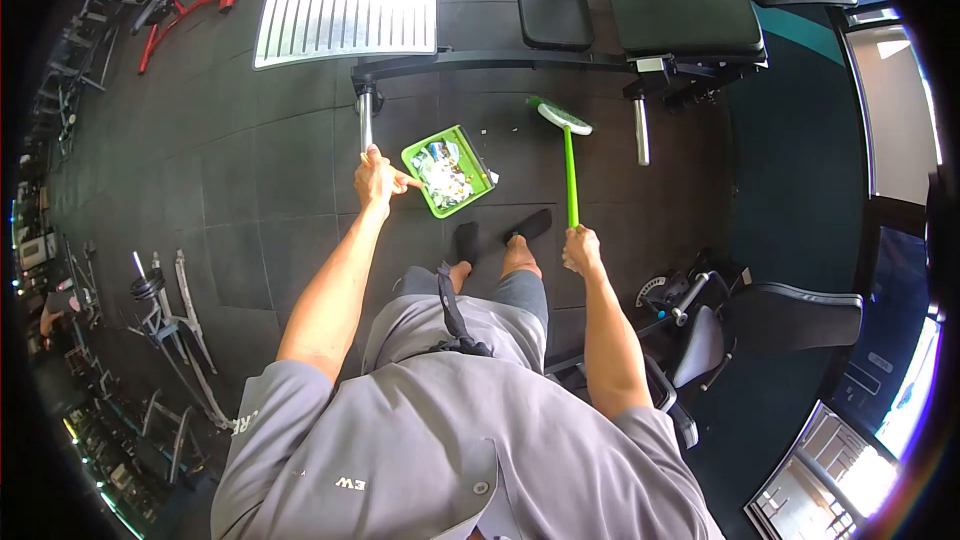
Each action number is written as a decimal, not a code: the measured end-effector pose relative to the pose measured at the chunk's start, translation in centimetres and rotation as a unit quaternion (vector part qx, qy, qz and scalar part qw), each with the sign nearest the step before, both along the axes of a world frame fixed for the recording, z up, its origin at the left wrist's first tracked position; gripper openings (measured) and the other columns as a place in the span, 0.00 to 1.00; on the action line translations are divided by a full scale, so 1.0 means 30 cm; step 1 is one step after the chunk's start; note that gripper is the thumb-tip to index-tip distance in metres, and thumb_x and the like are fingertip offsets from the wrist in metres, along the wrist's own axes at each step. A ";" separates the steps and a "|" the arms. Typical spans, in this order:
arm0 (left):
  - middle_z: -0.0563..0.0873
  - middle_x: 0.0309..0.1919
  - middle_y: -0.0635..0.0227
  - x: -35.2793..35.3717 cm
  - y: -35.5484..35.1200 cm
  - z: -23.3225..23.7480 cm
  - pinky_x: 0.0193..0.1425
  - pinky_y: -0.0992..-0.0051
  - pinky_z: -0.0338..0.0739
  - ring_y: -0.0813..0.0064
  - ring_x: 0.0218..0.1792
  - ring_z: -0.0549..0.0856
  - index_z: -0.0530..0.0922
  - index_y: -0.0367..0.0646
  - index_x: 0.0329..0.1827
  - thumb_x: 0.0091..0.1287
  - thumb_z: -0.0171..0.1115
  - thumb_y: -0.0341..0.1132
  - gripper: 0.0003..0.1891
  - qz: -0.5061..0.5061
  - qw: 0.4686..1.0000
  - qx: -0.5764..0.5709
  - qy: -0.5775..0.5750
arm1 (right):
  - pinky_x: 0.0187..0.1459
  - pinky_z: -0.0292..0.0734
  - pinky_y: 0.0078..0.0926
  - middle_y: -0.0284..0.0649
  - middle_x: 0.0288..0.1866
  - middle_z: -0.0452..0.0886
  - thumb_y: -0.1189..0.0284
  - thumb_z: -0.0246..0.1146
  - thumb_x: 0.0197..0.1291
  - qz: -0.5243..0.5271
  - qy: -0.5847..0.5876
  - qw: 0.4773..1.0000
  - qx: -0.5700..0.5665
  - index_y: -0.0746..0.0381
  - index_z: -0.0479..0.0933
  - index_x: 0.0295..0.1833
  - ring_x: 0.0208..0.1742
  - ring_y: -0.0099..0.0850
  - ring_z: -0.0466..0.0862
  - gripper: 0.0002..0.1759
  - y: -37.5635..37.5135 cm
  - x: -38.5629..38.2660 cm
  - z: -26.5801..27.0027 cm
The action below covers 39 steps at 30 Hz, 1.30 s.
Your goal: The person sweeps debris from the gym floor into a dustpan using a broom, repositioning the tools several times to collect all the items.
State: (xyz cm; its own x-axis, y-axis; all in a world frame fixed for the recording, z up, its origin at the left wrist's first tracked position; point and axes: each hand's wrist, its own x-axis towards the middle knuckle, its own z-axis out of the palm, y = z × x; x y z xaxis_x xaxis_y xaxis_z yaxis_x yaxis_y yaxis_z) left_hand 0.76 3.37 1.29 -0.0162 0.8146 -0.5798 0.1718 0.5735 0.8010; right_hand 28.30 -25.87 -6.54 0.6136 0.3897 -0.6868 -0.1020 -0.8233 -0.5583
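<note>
My left hand [375, 183] is closed at the left side of a green dustpan [413, 186], with one finger stretched along its rim; the handle is hidden by the hand. White and coloured scraps [442, 175] lie in the pan, whose dark-edged side faces right. My right hand [581, 251] is wrapped round the green stick of a broom [571, 175]. The broom's white and green head [563, 118] rests on the floor, to the right of and above the pan. A few small white bits lie on the floor between them.
Across the top stands a machine with black pads [680, 0], a ribbed silver plate [345, 0] and metal posts [642, 130]. Gym equipment [170, 310] stands at the left, and a black-padded seat [790, 325] at the right. My feet [530, 226] are just below the pan.
</note>
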 end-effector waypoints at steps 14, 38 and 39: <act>0.77 0.11 0.58 -0.005 0.010 0.037 0.14 0.72 0.75 0.66 0.11 0.79 0.72 0.33 0.34 0.72 0.44 0.53 0.26 0.016 1.000 -0.002 -0.014 | 0.16 0.67 0.19 0.30 0.19 0.69 0.65 0.52 0.66 0.016 0.149 0.989 -0.016 0.61 0.77 0.52 0.16 0.19 0.70 0.16 -0.194 -0.293 0.425; 0.78 0.10 0.61 -0.078 -0.013 0.034 0.15 0.74 0.74 0.70 0.12 0.80 0.74 0.35 0.30 0.71 0.43 0.56 0.29 -0.009 0.999 0.037 0.024 | 0.16 0.69 0.20 0.33 0.22 0.71 0.66 0.49 0.68 0.013 0.140 0.986 -0.092 0.61 0.74 0.57 0.16 0.20 0.70 0.18 -0.305 -0.334 0.522; 0.78 0.11 0.61 -0.081 -0.012 0.044 0.15 0.74 0.74 0.70 0.12 0.81 0.74 0.35 0.30 0.71 0.44 0.56 0.29 -0.009 0.999 0.033 0.026 | 0.15 0.69 0.20 0.33 0.21 0.71 0.65 0.49 0.68 0.009 0.126 0.989 -0.079 0.60 0.73 0.57 0.16 0.20 0.71 0.18 -0.314 -0.317 0.507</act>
